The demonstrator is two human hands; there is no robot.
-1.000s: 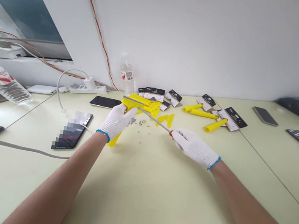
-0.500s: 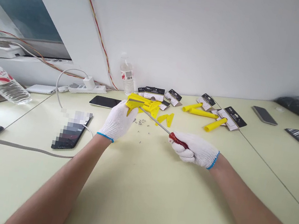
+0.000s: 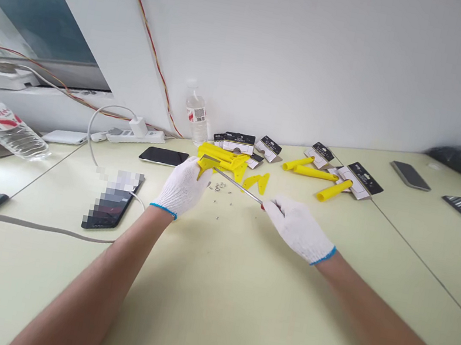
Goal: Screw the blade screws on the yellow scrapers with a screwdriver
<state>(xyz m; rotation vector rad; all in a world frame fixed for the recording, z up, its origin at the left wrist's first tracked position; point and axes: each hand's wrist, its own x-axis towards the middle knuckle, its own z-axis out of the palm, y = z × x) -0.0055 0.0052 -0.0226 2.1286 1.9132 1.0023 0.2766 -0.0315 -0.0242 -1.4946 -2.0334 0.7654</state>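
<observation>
My right hand (image 3: 298,226) has rolled over the screwdriver (image 3: 241,187); my left hand (image 3: 183,188) holds a yellow scraper (image 3: 205,163).
The red handle, plain to me a moment ago, is now mostly under the glove, which I read as a driver turn. Fingers are closed on both tools; the scraper's head pokes past the left ones, and I can't tell whether the tip is seated. Small metal pieces (image 3: 220,186) lie between my hands, yellow parts (image 3: 230,160) crowd beyond the left fingers, and bare table (image 3: 227,291) runs back toward the near edge.
</observation>
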